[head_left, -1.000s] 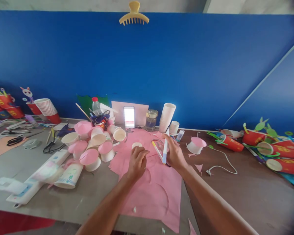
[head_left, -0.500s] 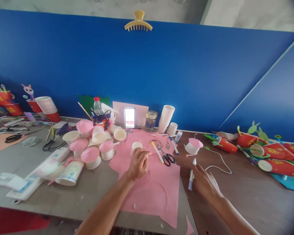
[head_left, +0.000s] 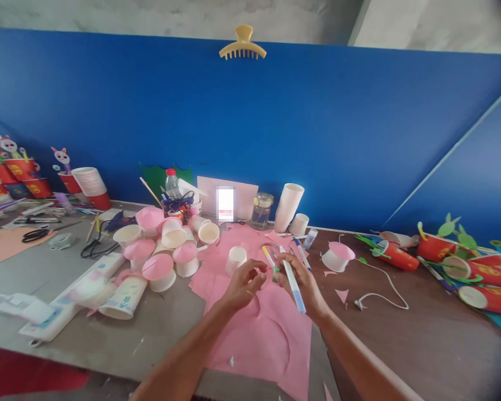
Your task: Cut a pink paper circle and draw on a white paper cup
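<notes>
My right hand (head_left: 300,281) is closed around a white marker pen (head_left: 293,284) with a pale blue end, held at a slant above the pink paper. A small green piece (head_left: 275,273) shows at its fingertips; I cannot tell what it is. Close by on the left is my left hand (head_left: 247,283), its fingers slightly bent and apart, with nothing visible in them. Just behind it a white paper cup (head_left: 236,260) stands on the pink paper (head_left: 254,340). A yellow marker (head_left: 268,255) lies behind the hands, partly covered, and my right hand hides the scissors there.
Several paper cups with pink tops (head_left: 158,270) crowd the left, beside a power strip (head_left: 73,295). At the back are a glass jar (head_left: 262,211) and a tall cup stack (head_left: 289,207). Rightward are a pink-topped cup (head_left: 338,257), a white cable (head_left: 394,281) and red cups (head_left: 436,245).
My right hand has lifted the marker pen from the brown table and brought it left over the pink paper. My left hand has moved away from the white cup, its fingers loosened.
</notes>
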Demonstrator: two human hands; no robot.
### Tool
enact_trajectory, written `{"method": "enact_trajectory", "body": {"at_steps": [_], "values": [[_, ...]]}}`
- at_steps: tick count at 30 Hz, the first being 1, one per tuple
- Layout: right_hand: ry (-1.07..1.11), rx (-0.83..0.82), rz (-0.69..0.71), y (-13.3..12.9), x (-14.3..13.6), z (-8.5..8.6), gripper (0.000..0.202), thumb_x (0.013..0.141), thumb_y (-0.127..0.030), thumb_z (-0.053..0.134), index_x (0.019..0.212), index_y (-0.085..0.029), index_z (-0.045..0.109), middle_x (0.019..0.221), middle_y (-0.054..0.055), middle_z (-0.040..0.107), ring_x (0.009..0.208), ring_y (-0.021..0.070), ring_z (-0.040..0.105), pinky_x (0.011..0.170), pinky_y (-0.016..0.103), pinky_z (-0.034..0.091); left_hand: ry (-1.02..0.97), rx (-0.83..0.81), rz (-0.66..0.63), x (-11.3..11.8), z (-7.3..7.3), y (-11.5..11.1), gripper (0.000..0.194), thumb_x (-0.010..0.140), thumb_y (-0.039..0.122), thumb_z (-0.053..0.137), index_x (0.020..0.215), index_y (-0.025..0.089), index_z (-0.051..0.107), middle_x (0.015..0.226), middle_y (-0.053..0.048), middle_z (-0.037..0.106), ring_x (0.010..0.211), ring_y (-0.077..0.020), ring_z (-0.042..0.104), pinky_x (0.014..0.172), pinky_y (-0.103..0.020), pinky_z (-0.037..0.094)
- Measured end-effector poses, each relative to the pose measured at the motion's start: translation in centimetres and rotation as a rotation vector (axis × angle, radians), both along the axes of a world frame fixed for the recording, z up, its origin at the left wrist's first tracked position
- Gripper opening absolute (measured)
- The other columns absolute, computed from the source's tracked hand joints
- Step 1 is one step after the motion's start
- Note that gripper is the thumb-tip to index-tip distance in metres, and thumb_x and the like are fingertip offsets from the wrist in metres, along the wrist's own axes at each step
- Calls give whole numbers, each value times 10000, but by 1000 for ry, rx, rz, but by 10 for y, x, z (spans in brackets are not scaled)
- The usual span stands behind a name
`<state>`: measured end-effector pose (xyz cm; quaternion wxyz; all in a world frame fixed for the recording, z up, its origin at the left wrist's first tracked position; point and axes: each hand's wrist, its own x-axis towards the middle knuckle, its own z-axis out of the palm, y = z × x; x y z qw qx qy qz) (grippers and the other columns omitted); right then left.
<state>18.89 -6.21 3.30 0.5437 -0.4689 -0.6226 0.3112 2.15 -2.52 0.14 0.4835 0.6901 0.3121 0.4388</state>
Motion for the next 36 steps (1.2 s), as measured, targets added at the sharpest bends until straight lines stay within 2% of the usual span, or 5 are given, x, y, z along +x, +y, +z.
{"method": "enact_trajectory", "body": {"at_steps": [6,11,17,21,36], "values": [[82,-8,28,20,-26,-15,265,797,-323,621,1033,-210,582,793,15,596,547,106,531,483,247,497,-187,-198,-91,3,-2,7,401,782,432,646,1087,180,578,843,-48,591,705,-127,562,617,-257,470],[147,26,-16,23,-28,-31,223,871,-309,531,1071,-215,560,814,26,588,536,114,515,469,260,470,-260,-256,-18,5,0,5,369,780,388,659,1090,201,584,802,-12,563,631,-108,559,580,-257,456],[-401,680,-62,6,-18,-29,353,883,-397,460,1167,-197,523,869,74,575,788,232,551,710,413,453,-483,-424,76,-3,5,9,287,821,355,620,1055,204,547,827,-17,626,637,-103,580,687,-277,453],[-533,901,42,-3,-31,-23,370,908,-297,344,1207,-134,489,743,34,543,634,176,492,687,389,410,-569,-451,126,-5,5,12,238,822,348,614,993,196,547,761,-4,615,645,-99,559,653,-243,425],[-601,811,-101,1,-31,-34,331,802,-116,446,1117,-183,525,709,6,579,592,157,468,685,367,361,-597,-513,99,-5,7,10,228,807,335,635,975,191,579,765,-5,623,685,-103,582,640,-230,422]]}}
